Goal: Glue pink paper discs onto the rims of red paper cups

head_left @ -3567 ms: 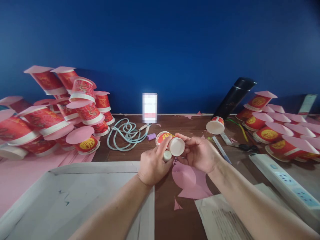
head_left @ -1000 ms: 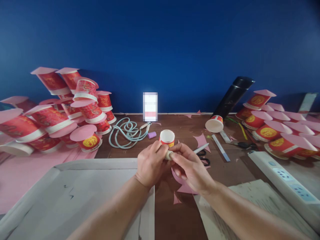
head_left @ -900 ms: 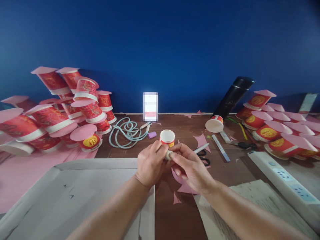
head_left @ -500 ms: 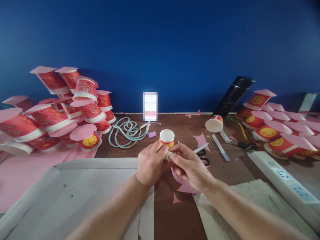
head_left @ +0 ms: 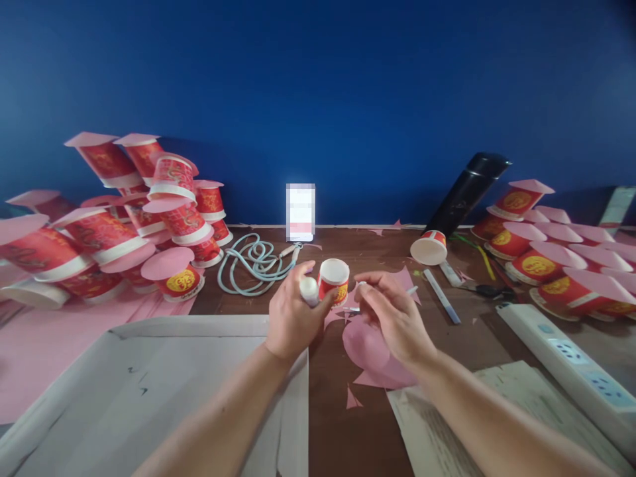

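My left hand point(head_left: 293, 318) is wrapped round a white glue stick point(head_left: 309, 290), its pale round end pointing towards me. The thumb of that hand reaches against a red paper cup point(head_left: 334, 275) with a gold print, standing upright with its open mouth up. To the right of the cup, my right hand point(head_left: 395, 318) pinches a small white cap point(head_left: 361, 285) between thumb and fingers. Pink paper discs point(head_left: 368, 344) and offcuts lie below and behind this hand. A pair of scissors is mostly hidden there.
Red cups with pink paper tops are piled at left point(head_left: 99, 232) and right point(head_left: 536, 258). A black flask point(head_left: 467, 192) leans on the blue wall. A phone point(head_left: 301, 212), coiled cable point(head_left: 248, 265), power strip point(head_left: 566, 358) and grey board point(head_left: 199, 351) are around.
My hands have moved apart: the right hand has drawn away to the right with the small white cap. The left hand has turned, showing the glue stick's end beside the cup.
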`<state>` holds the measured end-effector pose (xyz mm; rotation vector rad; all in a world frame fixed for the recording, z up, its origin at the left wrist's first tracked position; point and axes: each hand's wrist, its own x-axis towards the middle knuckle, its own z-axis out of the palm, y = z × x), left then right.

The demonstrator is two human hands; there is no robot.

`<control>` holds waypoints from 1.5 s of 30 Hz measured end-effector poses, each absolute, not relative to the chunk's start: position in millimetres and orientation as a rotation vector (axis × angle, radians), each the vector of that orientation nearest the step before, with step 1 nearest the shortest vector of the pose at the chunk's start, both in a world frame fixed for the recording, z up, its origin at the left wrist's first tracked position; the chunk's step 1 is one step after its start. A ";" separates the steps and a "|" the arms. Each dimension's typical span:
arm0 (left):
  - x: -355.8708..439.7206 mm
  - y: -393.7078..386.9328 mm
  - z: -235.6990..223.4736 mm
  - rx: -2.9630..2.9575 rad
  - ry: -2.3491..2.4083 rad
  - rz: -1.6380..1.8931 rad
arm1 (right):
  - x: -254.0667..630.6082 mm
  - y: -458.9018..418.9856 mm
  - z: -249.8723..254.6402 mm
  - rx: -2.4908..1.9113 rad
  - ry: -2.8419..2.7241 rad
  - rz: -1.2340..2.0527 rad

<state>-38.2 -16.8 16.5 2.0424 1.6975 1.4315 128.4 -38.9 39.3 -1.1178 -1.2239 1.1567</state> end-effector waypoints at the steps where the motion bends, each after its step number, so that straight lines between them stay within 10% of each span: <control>1: -39.2 -14.3 17.3 1.970 1.683 1.417 | 130.4 -35.9 38.2 -1.161 -1.239 1.054; 26: -33.9 1.4 11.6 1.867 1.389 1.067 | 141.5 -19.9 23.4 -1.463 -1.918 -0.207; 45: -25.1 -15.1 16.2 1.934 1.638 1.077 | 145.1 -20.9 23.0 -1.406 -2.031 -0.347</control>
